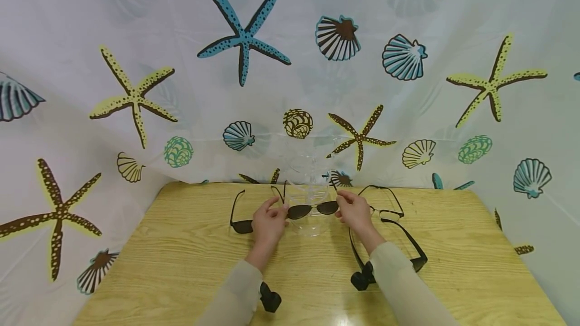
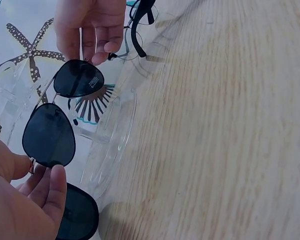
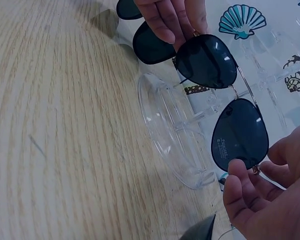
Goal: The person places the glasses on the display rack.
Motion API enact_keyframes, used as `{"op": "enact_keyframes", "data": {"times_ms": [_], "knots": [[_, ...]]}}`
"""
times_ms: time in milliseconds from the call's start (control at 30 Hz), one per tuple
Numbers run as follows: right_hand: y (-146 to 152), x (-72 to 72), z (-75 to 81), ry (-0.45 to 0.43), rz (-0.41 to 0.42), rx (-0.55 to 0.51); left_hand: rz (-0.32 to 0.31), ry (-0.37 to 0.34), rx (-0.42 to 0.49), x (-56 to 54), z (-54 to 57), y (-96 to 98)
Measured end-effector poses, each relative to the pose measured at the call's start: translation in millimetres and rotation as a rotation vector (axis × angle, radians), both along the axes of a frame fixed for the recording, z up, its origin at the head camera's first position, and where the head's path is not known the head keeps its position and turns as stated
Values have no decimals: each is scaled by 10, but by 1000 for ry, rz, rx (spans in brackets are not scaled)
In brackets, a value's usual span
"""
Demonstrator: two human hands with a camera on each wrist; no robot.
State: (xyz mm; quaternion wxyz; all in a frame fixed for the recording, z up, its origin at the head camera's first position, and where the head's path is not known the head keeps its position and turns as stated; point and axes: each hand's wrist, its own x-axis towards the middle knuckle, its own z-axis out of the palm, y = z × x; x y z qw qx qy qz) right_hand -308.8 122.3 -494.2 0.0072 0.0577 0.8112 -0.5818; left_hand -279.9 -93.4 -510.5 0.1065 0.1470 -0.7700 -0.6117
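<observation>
A pair of dark aviator sunglasses [image 1: 299,212] with a thin metal frame is held level between both hands, lenses toward me. At its left hinge, my left hand [image 1: 269,223] pinches the frame between thumb and fingers. My right hand [image 1: 355,213] pinches the opposite hinge, with fingertips against the lens edge in the right wrist view. The temples extend away from me, unfolded. Right behind the sunglasses stands a clear plastic display stand [image 3: 157,125] with a round base and several tiers. Small pale print shows on the right lens [image 3: 240,135].
Another pair of dark sunglasses [image 1: 242,227] lies beside my left hand, partly hidden by it. To the right rest thin-framed eyeglasses [image 1: 389,214] and black thick-framed glasses [image 1: 419,261], partly behind my right arm. A shell-patterned curtain [image 1: 281,94] hangs behind the wooden table [image 1: 181,265].
</observation>
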Motion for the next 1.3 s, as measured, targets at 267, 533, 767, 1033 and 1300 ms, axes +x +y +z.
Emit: {"op": "enact_keyframes", "data": {"times_ms": [267, 533, 767, 1033, 1300], "knots": [[-14, -35, -13, 1, 4, 18, 26, 4, 53, -20, -19, 19], [-24, -78, -34, -4, 6, 6, 27, 7, 39, -66, 8, 35], [-49, -85, -68, 8, 4, -6, 26, 39, -41, -85, -1, 31], [-70, -74, -93, 33, 7, 0, 18, 95, -179, -124, -42, 40], [-83, -70, -124, 48, 6, 19, 13, 131, -266, -136, -17, 71]]}}
